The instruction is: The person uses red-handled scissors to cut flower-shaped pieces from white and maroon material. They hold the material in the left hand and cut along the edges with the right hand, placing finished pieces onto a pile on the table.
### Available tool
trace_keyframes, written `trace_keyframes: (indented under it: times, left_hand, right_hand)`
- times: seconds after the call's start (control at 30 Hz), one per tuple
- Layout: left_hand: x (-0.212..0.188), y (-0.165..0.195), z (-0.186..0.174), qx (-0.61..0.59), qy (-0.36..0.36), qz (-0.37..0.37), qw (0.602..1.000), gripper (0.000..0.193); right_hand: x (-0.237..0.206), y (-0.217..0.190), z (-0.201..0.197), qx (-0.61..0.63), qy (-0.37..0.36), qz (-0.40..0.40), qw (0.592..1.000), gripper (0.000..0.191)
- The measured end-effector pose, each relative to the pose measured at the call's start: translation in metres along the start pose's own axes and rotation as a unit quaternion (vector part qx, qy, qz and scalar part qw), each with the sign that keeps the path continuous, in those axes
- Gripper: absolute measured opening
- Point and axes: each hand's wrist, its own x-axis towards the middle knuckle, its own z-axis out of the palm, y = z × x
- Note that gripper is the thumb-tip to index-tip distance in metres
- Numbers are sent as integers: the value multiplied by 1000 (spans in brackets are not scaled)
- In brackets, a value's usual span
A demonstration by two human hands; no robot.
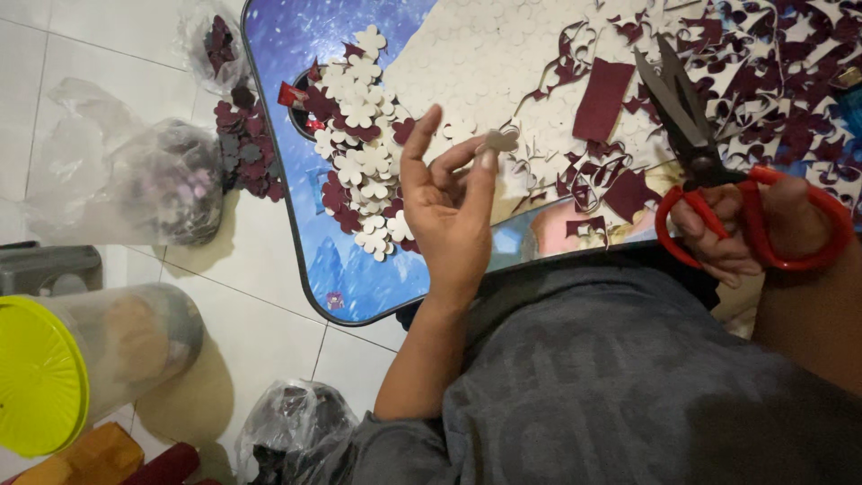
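Observation:
My left hand is raised over the low table, palm toward me, pinching a small white flower-shaped cutout between thumb and fingertips. My right hand grips red-handled scissors, their dark blades closed and pointing away over the scraps. A pile of white and maroon flower cutouts lies on the table just left of my left hand. A white sheet marked with flower shapes lies beyond it.
Maroon offcuts and a maroon rectangle litter the table's right side. On the tiled floor sit plastic bags of cutouts, a clear container with a yellow-green lid, and another bag.

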Motion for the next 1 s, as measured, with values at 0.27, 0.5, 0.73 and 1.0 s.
trace_keyframes:
  times: [0.27, 0.5, 0.73, 1.0]
  left_hand:
    - [8, -25, -3, -42, 48, 42, 997, 48]
    - [8, -29, -3, -70, 53, 4, 996, 44]
    - [10, -33, -7, -115, 70, -37, 990, 40]
    - [10, -37, -11, -202, 62, -19, 977, 40]
  right_hand:
    - [6, 0, -1, 0, -8, 13, 1000, 93]
    - [6, 0, -5, -1, -13, 17, 1000, 93]
    - [10, 0, -7, 3, -20, 22, 1000, 93]
    - [15, 2, -9, 6, -30, 27, 999, 93]
